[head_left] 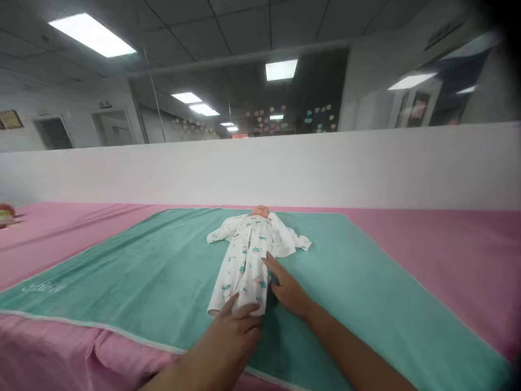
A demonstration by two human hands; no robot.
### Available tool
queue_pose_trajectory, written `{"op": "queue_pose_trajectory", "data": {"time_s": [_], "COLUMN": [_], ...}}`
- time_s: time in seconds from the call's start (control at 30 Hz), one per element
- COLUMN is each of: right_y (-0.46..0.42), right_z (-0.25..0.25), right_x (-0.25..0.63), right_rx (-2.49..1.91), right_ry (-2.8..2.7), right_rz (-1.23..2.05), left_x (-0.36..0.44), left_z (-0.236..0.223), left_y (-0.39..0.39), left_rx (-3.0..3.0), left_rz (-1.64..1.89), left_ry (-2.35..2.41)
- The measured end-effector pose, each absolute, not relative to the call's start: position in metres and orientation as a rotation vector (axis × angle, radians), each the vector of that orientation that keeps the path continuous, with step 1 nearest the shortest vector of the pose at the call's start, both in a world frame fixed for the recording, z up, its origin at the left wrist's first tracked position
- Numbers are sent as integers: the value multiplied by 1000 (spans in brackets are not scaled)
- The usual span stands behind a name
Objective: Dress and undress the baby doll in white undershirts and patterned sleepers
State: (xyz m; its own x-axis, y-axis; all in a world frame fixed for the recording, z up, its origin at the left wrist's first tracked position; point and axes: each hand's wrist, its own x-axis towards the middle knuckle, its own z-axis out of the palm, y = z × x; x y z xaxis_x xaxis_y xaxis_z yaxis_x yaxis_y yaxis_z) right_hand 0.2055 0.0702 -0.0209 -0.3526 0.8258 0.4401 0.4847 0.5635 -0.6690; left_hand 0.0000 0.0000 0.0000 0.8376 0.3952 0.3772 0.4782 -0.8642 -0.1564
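A baby doll (260,210) lies on its back in the middle, its head at the far end. White baby clothes with a green and pink print (244,266) cover its body, sleeves spread to both sides. My left hand (238,331) rests at the bottom hem of the clothes, fingers apart and lying on the cloth. Along the right side of the legs, my right hand (290,288) touches the edge of the garment with its fingers stretched out. Neither hand visibly grips the fabric. The doll's arms and legs are hidden by the clothing.
A green towel (163,271) lies under the doll, over a pink sheet (439,255). Behind the sheet runs a low white wall (260,171) with dark glass above it. A small reddish object (6,213) sits at the far left.
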Motion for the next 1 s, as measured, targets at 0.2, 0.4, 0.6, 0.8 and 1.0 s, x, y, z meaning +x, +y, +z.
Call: {"op": "queue_pose_trajectory", "data": {"time_s": [0.2,0.4,0.6,0.8,1.0], "right_y": [64,70,70,79,78], "right_z": [-16,-15,-17,-20,-23], "right_x": [202,206,208,214,214], "right_rx": [-996,-1108,-1147,-1210,-1234], "right_ry": [-2001,-1877,-1860,-1814,-1723], "right_rz": [450,496,500,461,506], "left_x": [-4,-4,12,11,-17], "left_z": [12,29,29,63,71], "left_y": [-5,16,23,1,12], "left_rx": [-2644,-2701,-2836,-3184,-3238], "left_rz": [-415,-475,-688,-848,-1146], "left_ry": [-635,-902,-949,-721,-1120]}}
